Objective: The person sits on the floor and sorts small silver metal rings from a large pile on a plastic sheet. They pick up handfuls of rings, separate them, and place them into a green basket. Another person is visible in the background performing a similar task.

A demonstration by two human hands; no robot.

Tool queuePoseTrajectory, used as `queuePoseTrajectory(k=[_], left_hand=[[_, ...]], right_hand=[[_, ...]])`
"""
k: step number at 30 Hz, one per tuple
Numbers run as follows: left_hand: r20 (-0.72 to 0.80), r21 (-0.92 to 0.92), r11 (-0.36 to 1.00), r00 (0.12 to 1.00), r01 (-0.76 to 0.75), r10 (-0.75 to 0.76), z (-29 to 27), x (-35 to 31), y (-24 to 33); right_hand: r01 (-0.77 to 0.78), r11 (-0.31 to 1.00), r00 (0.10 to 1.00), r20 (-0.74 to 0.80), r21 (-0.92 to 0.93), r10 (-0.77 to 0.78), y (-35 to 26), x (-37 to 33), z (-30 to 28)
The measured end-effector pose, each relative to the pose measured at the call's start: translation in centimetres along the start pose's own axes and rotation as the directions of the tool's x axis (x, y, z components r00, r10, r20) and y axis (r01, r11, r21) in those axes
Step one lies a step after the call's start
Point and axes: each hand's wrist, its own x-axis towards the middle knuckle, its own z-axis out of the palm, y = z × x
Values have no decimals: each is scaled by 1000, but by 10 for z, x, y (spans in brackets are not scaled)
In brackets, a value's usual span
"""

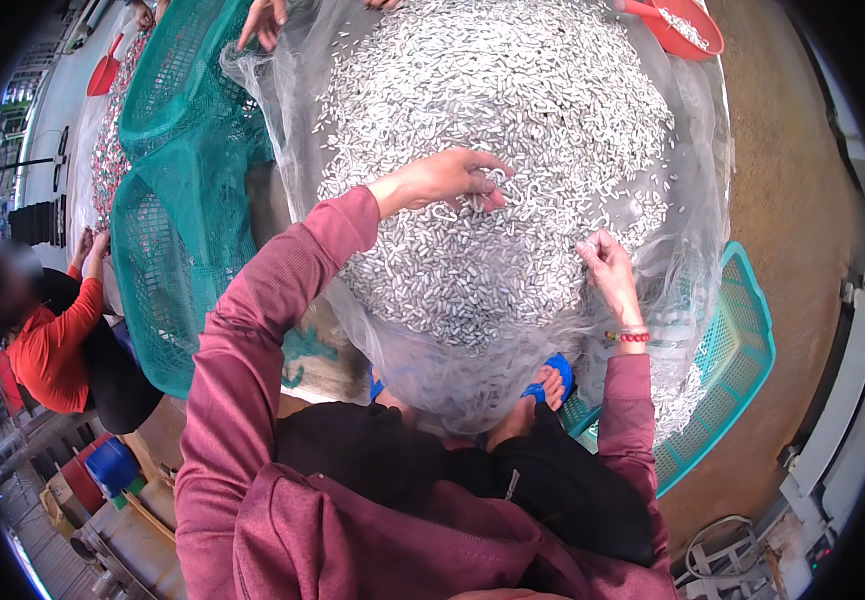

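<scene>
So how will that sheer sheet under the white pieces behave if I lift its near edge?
The sheer sheet is probably floppy: its near edge hangs in loose folds. Being see-through, it looks thin and light. The loose white pieces heaped on it would likely slide.

Co-worker [52, 360] in orange, left; blue container [112, 464], perhaps bucket, lower left.

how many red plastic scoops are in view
2: one red plastic scoop at the upper right, beside the heap of small white pieces, the other scoop at the upper left; more may be hidden.
</scene>
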Motion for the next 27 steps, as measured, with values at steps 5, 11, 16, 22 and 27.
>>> queuePoseTrajectory(k=[5, 11, 16, 22, 27], left_hand=[[-30, 189, 959, 975, -212, 221, -10, 0, -3], [80, -425, 891, 974, -158, 211, -4, -13, 3], [41, -351, 936, 999, -17, 34, 2, 17, -2], [10, 758, 589, 907, -281, 420, 17, 81, -25], [126, 930, 261, 890, -260, 438, 27, 86, -17]], right_hand=[[-55, 488, 941, 209, 871, -267, -27, -13, 8], [-153, 270, 887, 252, 951, -387, -43, 18, 3], [296, 936, 955, 19, -190, -297, -41, 56, 26], [313, 946, 948, -93, 89, -305, -44, 43, 35], [230, 926, 973, -103, 300, -208, -44, 24, 21]])
